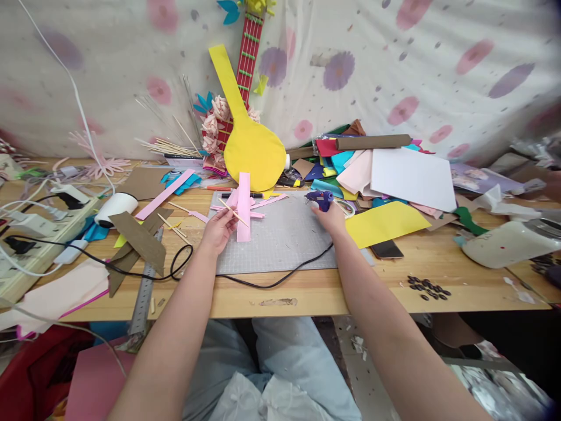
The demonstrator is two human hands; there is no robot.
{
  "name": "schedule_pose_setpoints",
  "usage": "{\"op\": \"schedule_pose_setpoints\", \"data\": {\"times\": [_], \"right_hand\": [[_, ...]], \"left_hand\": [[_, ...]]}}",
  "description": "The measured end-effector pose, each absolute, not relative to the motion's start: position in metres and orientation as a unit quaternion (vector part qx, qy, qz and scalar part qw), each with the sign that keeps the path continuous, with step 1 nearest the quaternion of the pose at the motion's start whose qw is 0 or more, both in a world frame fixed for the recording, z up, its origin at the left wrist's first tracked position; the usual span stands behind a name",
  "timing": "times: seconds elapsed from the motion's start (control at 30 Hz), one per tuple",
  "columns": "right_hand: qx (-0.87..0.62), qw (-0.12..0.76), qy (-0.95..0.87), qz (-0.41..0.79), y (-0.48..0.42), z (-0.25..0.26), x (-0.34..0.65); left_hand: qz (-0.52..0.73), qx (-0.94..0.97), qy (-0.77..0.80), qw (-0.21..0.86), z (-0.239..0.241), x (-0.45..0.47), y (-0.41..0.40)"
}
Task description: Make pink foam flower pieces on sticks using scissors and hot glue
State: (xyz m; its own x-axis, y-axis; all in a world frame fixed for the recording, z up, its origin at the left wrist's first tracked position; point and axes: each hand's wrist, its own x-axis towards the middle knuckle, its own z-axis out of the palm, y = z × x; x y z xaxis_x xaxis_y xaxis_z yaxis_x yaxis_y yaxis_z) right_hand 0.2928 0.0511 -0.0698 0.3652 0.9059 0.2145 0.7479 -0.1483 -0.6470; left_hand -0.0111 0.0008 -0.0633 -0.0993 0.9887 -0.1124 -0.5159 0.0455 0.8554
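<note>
Bare forearms (394, 327) stretch over denim trousers (302, 356) and the front edge of the wooden table (322, 301). Between them, a gray cutting mat (280, 242) has bare surface through its middle and front, leaving open room between the hands. At its left side, the left hand (221, 228) pinches a thin wooden stick (232, 211) in its fingertips; the stick crosses an upright pink strip (243, 228), though whether they touch is hard to judge. Near the mat's back right, the right hand (329, 216) grips a dark blue hot glue gun (322, 199), nozzle leftward. A black cord (280, 284) loops along the mat's front edge. Just right, a yellow sheet (385, 223) overlaps a phone (387, 249), and black oval pieces (429, 287) lie near the table's front edge. Behind, a yellow lute-shaped cutout (255, 155) stands close to the mat's rear edge. Leftward, a metal ruler (142, 304) juts over the table's front.
</note>
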Motion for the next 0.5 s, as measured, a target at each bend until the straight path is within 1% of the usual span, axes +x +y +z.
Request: {"op": "schedule_pose_setpoints", "data": {"times": [0.03,0.1,0.13,0.2,0.23,0.3,0.37,0.43,0.5], "right_hand": [[-0.754,0.350,-0.543,0.117,0.053,-0.071,0.291],[-0.740,0.397,-0.522,0.149,0.052,-0.071,0.287],[-0.714,0.435,-0.516,0.186,0.050,-0.068,0.285],[-0.622,0.504,-0.521,0.298,0.041,-0.061,0.276],[-0.561,0.520,-0.533,0.361,0.035,-0.056,0.270],[-0.473,0.499,-0.569,0.451,0.022,-0.048,0.255],[-0.433,0.445,-0.598,0.507,0.010,-0.043,0.239],[-0.422,0.400,-0.612,0.536,0.001,-0.043,0.226],[-0.418,0.376,-0.622,0.545,-0.002,-0.047,0.218]], "left_hand": [[0.615,0.304,0.406,0.604,-0.063,-0.010,0.000],[0.601,0.323,0.418,0.600,-0.063,-0.008,-0.001],[0.595,0.334,0.422,0.597,-0.063,-0.008,-0.002],[0.585,0.357,0.428,0.590,-0.063,-0.007,-0.002],[0.580,0.367,0.431,0.586,-0.063,-0.007,-0.002],[0.575,0.380,0.436,0.579,-0.064,-0.007,-0.002],[0.580,0.385,0.441,0.566,-0.064,-0.007,-0.002],[0.594,0.381,0.445,0.551,-0.065,-0.007,-0.001],[0.606,0.373,0.447,0.542,-0.066,-0.008,0.000]]}}
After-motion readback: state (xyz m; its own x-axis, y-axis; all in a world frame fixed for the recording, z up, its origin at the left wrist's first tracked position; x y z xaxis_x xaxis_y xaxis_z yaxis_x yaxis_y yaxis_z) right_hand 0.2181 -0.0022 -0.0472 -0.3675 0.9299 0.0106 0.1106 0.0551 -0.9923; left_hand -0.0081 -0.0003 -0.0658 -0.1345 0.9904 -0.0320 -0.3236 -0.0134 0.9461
